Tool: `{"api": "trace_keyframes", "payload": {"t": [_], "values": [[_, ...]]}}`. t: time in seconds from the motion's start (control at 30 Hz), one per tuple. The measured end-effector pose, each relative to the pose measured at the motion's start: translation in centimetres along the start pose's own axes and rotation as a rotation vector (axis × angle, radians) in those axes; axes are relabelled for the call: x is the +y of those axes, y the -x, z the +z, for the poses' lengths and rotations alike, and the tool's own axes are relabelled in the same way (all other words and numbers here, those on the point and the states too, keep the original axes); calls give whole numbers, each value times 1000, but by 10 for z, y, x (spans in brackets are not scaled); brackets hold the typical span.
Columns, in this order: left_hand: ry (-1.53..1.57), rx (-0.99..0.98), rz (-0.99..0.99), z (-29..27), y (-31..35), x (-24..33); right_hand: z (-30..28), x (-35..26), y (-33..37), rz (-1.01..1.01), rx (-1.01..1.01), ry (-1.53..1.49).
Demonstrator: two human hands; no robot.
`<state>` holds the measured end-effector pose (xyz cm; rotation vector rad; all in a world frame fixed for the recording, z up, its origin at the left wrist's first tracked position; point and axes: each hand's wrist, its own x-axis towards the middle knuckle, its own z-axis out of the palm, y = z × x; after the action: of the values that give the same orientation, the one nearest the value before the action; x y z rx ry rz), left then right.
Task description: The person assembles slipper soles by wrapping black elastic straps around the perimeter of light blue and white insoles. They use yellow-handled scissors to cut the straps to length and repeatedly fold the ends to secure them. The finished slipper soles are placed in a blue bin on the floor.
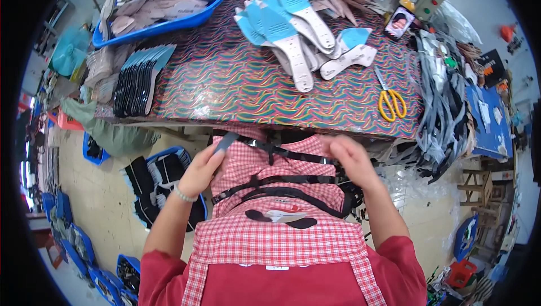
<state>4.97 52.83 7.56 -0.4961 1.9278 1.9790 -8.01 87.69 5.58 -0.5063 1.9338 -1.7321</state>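
My left hand (205, 168) is closed, pinching a short grey strip (226, 142) just below the table's front edge. Over my lap, on a red-and-white checked apron (279, 245), lie several thin black straps (276, 180) running crosswise. The uppermost strap (293, 154) stretches from near my left fingers toward my right hand. My right hand (348, 156) is raised by that strap's right end, its fingers curled and blurred by motion. Whether it grips the strap cannot be made out.
The table (225, 100) has a patterned cover. On it lie blue-and-white insole pieces (282, 29), a stack of black-sided insoles (135, 83), yellow-handled scissors (391, 103), a phone (399, 23) and a blue basket (169, 22). Grey and black strips (437, 103) hang at right; a blue crate (179, 151) stands below left.
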Motion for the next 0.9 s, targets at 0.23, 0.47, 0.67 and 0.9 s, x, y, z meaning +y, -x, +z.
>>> {"api": "trace_keyframes", "payload": {"t": [0.23, 0.47, 0.67, 0.9], "values": [[772, -723, 40, 55, -72, 60, 70, -34, -92, -192, -236, -507], [622, -813, 48, 72, -122, 50, 52, -45, -116, 0, -52, -837], [-398, 274, 693, 69, -197, 75, -44, -67, -116, -222, 233, -612], [-658, 569, 942, 110, -267, 53, -23, -1, -202, -421, 315, 518]]}}
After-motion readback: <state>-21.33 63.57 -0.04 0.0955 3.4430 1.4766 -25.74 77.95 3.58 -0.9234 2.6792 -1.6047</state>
